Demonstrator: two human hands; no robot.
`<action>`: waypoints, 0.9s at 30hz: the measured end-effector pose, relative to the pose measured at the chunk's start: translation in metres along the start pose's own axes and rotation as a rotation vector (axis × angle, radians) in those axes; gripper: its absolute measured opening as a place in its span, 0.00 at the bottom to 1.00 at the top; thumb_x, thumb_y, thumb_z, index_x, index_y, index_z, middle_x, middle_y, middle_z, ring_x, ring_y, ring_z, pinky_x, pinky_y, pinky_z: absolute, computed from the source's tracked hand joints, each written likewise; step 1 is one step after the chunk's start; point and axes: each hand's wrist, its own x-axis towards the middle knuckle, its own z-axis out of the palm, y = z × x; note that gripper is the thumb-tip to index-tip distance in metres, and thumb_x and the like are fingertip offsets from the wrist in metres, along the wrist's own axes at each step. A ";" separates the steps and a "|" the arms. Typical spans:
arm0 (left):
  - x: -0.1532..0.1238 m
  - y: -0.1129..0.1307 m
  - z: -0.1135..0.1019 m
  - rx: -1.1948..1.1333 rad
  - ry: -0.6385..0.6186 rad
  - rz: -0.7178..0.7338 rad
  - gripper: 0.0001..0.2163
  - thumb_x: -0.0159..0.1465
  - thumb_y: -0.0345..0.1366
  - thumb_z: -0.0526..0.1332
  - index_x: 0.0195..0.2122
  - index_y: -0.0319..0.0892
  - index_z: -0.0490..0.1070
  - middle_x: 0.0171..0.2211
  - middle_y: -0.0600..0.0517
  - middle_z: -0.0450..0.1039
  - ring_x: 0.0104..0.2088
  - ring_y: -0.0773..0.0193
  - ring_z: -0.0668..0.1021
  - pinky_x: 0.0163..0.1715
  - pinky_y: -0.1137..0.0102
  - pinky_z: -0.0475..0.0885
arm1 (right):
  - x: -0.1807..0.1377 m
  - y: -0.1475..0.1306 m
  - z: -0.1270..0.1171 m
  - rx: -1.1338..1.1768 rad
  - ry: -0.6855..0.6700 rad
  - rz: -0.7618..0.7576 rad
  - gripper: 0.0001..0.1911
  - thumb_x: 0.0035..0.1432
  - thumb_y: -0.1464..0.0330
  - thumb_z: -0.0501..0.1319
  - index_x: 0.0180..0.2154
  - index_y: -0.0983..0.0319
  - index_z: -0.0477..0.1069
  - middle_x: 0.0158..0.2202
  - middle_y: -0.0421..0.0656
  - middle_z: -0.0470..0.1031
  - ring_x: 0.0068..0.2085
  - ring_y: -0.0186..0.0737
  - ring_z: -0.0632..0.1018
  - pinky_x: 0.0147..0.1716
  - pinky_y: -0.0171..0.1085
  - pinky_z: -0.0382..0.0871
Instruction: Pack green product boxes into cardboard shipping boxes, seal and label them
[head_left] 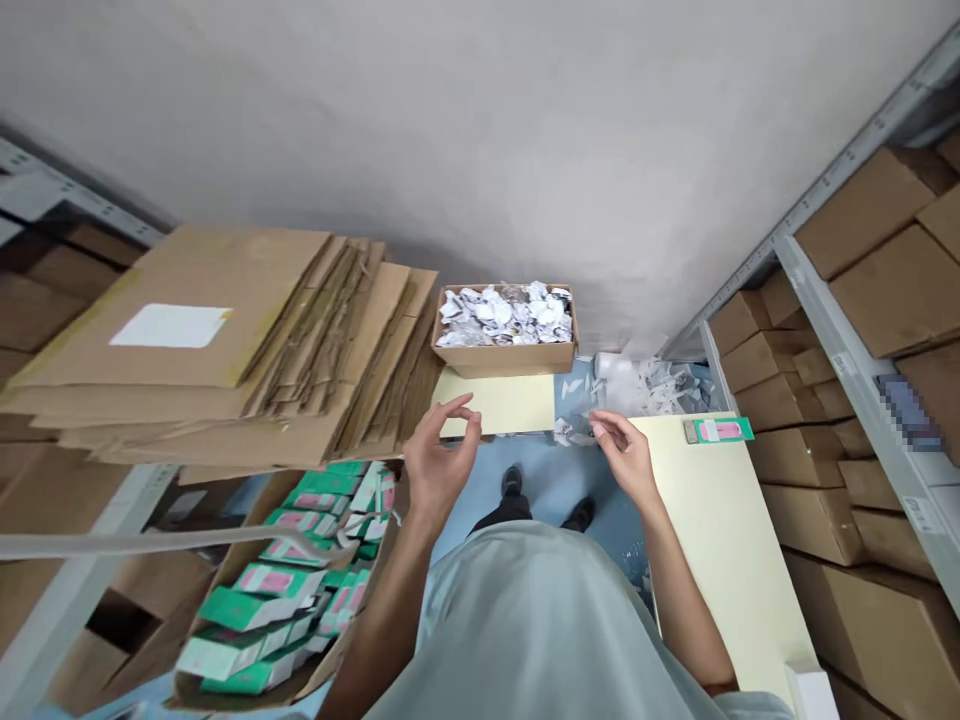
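Both hands hang in the air ahead of the body, well apart. Left hand (437, 462) is released, thumb and forefinger curled towards each other with nothing seen between them, just beside the cardboard (262, 340); right hand (630, 462) has bent fingers, and I cannot tell whether a small thing is pinched there. Near the right hand, apart from its fingers, 1 green pack (720, 430) lies flat on the table (712, 540) at the right. Its long axis runs left to right, across the table, grey end to the left, green end towards the shelf (847, 372) and seemingly just over the edge. I judge it best handled with a light pinch across its narrow width near the middle, so it neither creases nor tips off. Ahead stands a box (510, 358) of crumpled paper (506, 314); at the lower left are more packs (281, 580), lying at mixed angles.
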 end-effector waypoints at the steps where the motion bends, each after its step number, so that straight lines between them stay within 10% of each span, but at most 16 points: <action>1: 0.005 -0.009 -0.012 -0.003 0.034 -0.016 0.14 0.70 0.44 0.66 0.52 0.45 0.83 0.36 0.52 0.83 0.44 0.55 0.86 0.70 0.49 0.73 | 0.002 -0.005 0.013 -0.011 -0.015 -0.007 0.22 0.68 0.48 0.71 0.52 0.57 0.84 0.55 0.52 0.88 0.56 0.52 0.88 0.59 0.51 0.84; 17: 0.106 -0.142 -0.218 0.072 0.374 -0.118 0.13 0.71 0.44 0.67 0.53 0.47 0.82 0.47 0.46 0.83 0.53 0.51 0.84 0.66 0.51 0.76 | 0.059 -0.059 0.313 -0.090 -0.436 -0.132 0.19 0.70 0.50 0.69 0.52 0.55 0.85 0.52 0.50 0.88 0.52 0.50 0.89 0.56 0.49 0.85; 23: 0.117 -0.207 -0.231 -0.118 0.443 -0.340 0.31 0.67 0.45 0.72 0.69 0.45 0.69 0.69 0.37 0.71 0.71 0.46 0.75 0.69 0.52 0.75 | 0.091 -0.072 0.433 -0.195 -0.639 -0.287 0.19 0.73 0.53 0.65 0.55 0.57 0.84 0.53 0.48 0.88 0.52 0.49 0.88 0.56 0.47 0.84; 27: 0.121 -0.226 -0.225 -0.467 0.433 -0.425 0.28 0.69 0.47 0.70 0.67 0.48 0.68 0.69 0.38 0.73 0.70 0.47 0.77 0.69 0.52 0.76 | 0.112 -0.068 0.502 -0.388 -0.739 -0.512 0.20 0.72 0.58 0.69 0.60 0.58 0.82 0.67 0.51 0.80 0.70 0.53 0.78 0.73 0.53 0.71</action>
